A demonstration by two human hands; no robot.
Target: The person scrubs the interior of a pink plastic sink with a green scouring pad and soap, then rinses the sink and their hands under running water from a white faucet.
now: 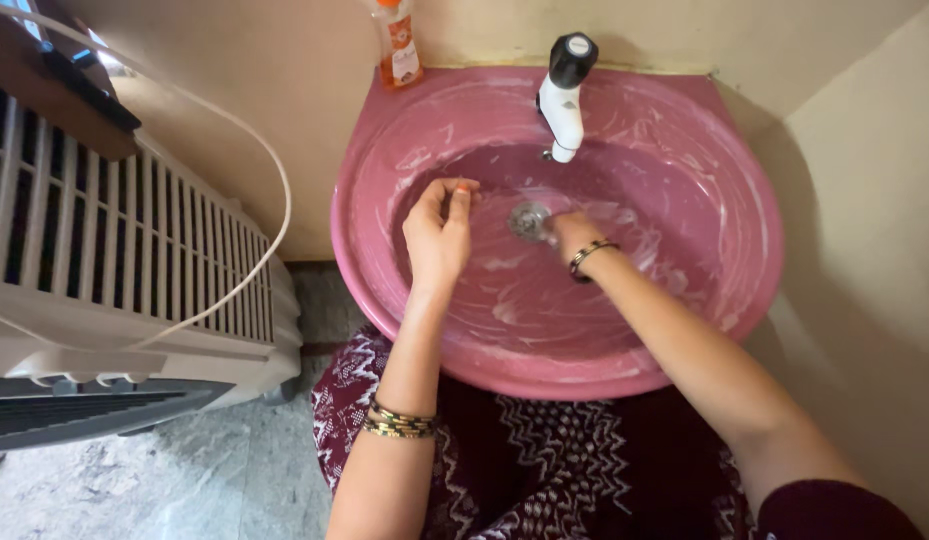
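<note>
A pink wash basin (685, 130) hangs on the wall, its inside streaked with white soapy smears. My right hand (568, 232) reaches down into the bowl beside the metal drain (530, 219), fingers curled against the basin surface; whether it holds something is hidden. My left hand (440, 235) hovers over the bowl's left side, fingers loosely bent and apart, holding nothing. A white tap with a black top (565, 95) stands at the back of the basin, with no water visible from it.
An orange bottle (398, 45) stands on the basin's back left rim. A white air cooler (115, 270) with a loose white cable fills the left side. Beige walls close in behind and to the right. Grey stone floor (185, 470) lies below.
</note>
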